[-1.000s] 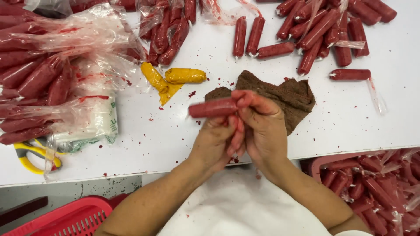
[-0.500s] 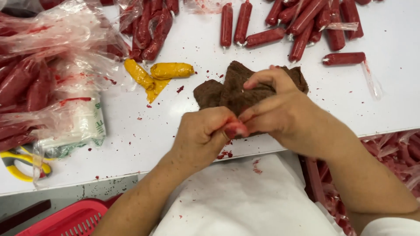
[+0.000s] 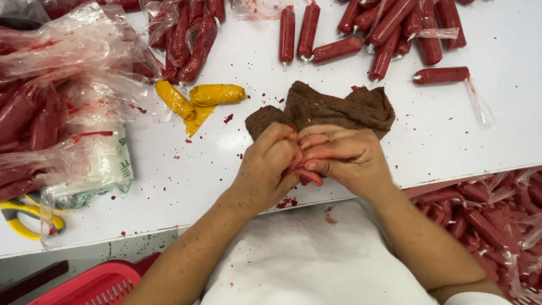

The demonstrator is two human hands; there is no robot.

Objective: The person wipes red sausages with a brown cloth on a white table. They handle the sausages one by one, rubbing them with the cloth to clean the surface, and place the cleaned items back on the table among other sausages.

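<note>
I am seeing the left hand (image 3: 270, 164) and right hand (image 3: 341, 158) pressing together at the table (image 3: 226, 169) edge, both curling closed around a red sausage (image 3: 307, 176) (mostly hidden between the fingers); the brown cloth (image 3: 327, 107) is lying just behind them, touching the knuckles; yellow casings (image 3: 197, 97) are sitting to the left, more red sausages (image 3: 384, 34) lying beyond.

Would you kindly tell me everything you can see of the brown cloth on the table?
The brown cloth is a dark, knitted-looking rag, crumpled into soft folds with a stitched hem showing along its upper edge. It lies flat on the white table, just beyond both hands, whose fingertips seem to rest against its near edge. Small red specks dot the table around it, and one sits on its top edge.
</note>
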